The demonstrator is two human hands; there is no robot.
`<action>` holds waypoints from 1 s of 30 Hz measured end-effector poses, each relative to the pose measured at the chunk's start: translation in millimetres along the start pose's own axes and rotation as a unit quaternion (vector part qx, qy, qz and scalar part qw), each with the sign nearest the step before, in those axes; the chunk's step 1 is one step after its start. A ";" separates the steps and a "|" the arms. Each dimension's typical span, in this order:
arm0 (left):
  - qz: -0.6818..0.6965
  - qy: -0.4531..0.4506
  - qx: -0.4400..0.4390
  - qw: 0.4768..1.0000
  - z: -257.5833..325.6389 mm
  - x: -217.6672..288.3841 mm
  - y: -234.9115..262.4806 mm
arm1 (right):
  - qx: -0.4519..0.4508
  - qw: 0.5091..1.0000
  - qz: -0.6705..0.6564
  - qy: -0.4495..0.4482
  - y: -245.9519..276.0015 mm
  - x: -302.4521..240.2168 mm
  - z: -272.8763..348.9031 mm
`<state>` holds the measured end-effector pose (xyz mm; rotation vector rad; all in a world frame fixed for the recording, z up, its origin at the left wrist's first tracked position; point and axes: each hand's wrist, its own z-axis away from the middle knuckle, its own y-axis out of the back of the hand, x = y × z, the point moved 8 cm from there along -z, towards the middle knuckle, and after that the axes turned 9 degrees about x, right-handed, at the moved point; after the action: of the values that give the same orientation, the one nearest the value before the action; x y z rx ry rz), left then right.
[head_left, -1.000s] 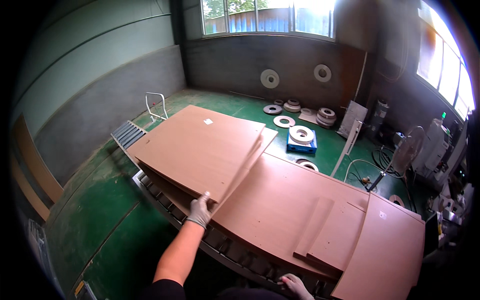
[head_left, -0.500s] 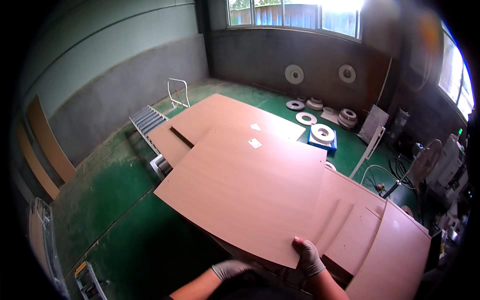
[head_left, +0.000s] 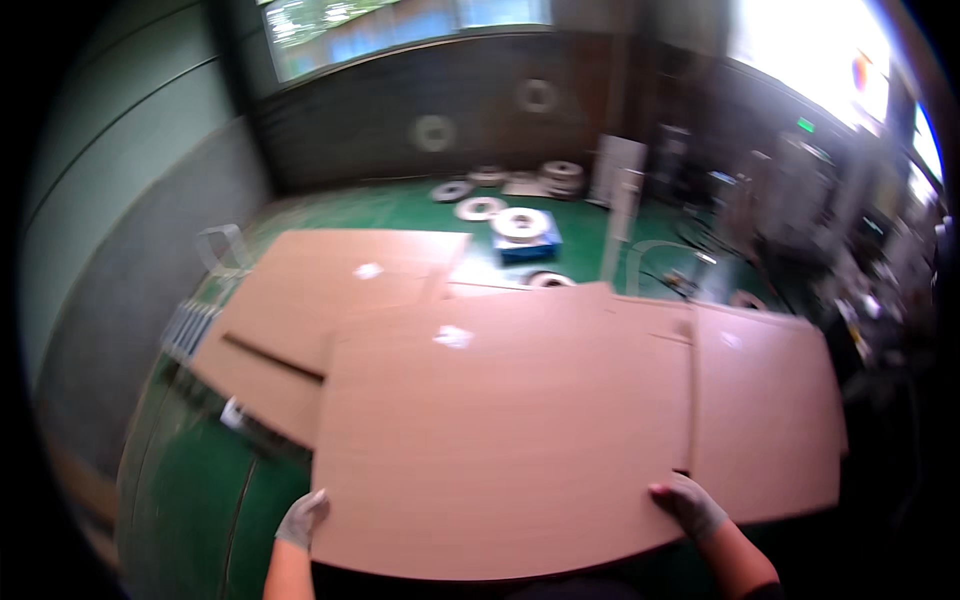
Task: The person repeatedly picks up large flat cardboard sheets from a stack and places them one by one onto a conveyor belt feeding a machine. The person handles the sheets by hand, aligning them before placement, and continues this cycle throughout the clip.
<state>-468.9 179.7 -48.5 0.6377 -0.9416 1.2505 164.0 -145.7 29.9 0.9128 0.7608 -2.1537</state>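
A large flat wood-coloured board (head_left: 490, 430) with a small white label lies before me, held at two sides near its front edge. My left hand (head_left: 303, 518), in a pale glove, is closed on the board's left edge, its thumb at the top side. On the right, my gloved right hand (head_left: 690, 503) grips the near right part of the board with its thumb on top. The other fingers of both hands are largely hidden. Beneath and to the right is another board (head_left: 765, 420), also labelled. A further board (head_left: 370, 260) lies beyond on the left.
A roller conveyor (head_left: 185, 328) stands at the far left. On the green floor are several pale rings and a blue base (head_left: 530, 246) with rings on it. Blurred machinery (head_left: 800, 195) and cables fill the right side. Motion smears the picture.
The view has swung to the right. My left hand has come up from below the board to its left edge. The held board has turned and now sits squarer to me, over the right-hand boards.
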 end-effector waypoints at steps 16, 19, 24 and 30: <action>-0.238 -0.101 -0.193 0.947 24.0 85.7 -314.8 | 0.113 0.985 -0.129 0.031 254.6 87.1 89.6; -0.273 -0.110 -0.228 0.928 17.2 85.1 -367.7 | 0.137 0.975 -0.172 0.044 289.3 103.7 111.1; -0.274 -0.053 -0.284 0.917 -24.3 28.9 -431.1 | 0.189 0.963 -0.183 0.048 357.5 100.0 153.2; -0.124 0.022 -0.332 0.935 40.4 -36.6 -605.4 | 0.261 0.960 -0.063 0.083 536.2 67.1 172.0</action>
<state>107.0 -10.5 -7.8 0.1789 -1.1269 0.6522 467.9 -617.2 -53.8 1.3572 0.3288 -2.4653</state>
